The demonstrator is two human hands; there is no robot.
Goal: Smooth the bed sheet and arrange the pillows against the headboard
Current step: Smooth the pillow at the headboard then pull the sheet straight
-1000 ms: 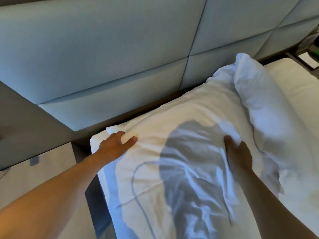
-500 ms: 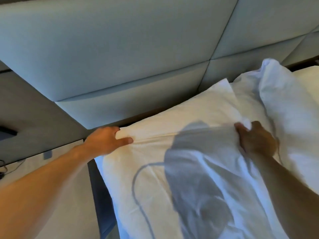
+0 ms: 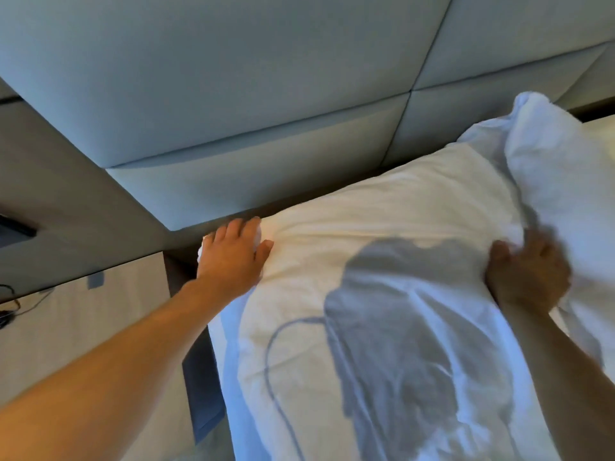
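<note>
A white pillow (image 3: 382, 247) lies lengthwise against the grey padded headboard (image 3: 266, 94), with my head's shadow across it. My left hand (image 3: 229, 257) presses on its near left corner, fingers stretched over the edge and thumb spread on top. My right hand (image 3: 525, 274), blurred, grips a bunch of the pillow's fabric at its right end. A second white pillow (image 3: 562, 181) stands crumpled just right of that hand and leans on the first. A strip of white bed sheet (image 3: 604, 131) shows at the far right edge.
A pale bedside table (image 3: 83, 334) stands left of the bed, with a thin dark cable (image 3: 10, 307) at its left edge. A dark object (image 3: 16, 227) juts from the grey wall panel above it. A narrow dark gap (image 3: 196, 377) separates table and mattress.
My left hand has let go of its pinch on the corner and now lies flat on it. The pillow has moved closer to the headboard. My right hand has shifted right, still holding fabric.
</note>
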